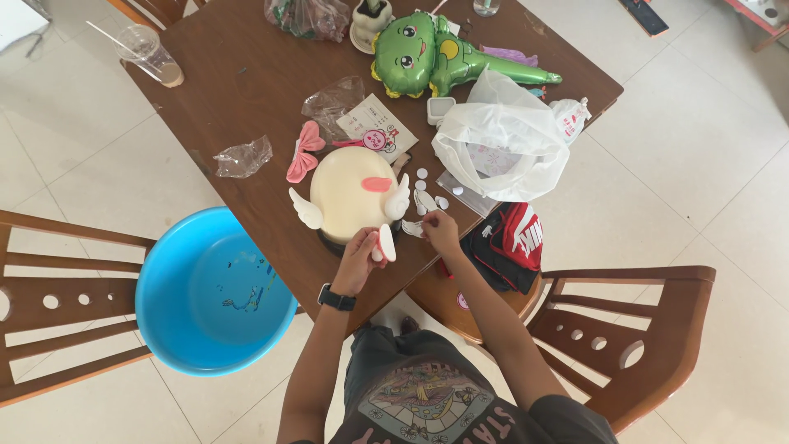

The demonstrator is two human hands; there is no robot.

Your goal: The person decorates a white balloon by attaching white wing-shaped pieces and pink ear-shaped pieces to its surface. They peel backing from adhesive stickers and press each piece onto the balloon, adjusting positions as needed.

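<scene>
Left grip: left hand point(359, 251) closed on a white oval piece point(386, 242).
Right grip: right hand point(440, 231) pinched on a small white piece point(412, 228).
Position: against the cream dome toy point(352, 196), bench point(246, 74) edge.

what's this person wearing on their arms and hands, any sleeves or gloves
Both arms are bare from the shoulders down, with no sleeves over the forearms and no gloves. The left hand has a dark watch with a black band on its wrist. The right hand and its wrist show nothing worn; no rings are visible at this size.
</scene>
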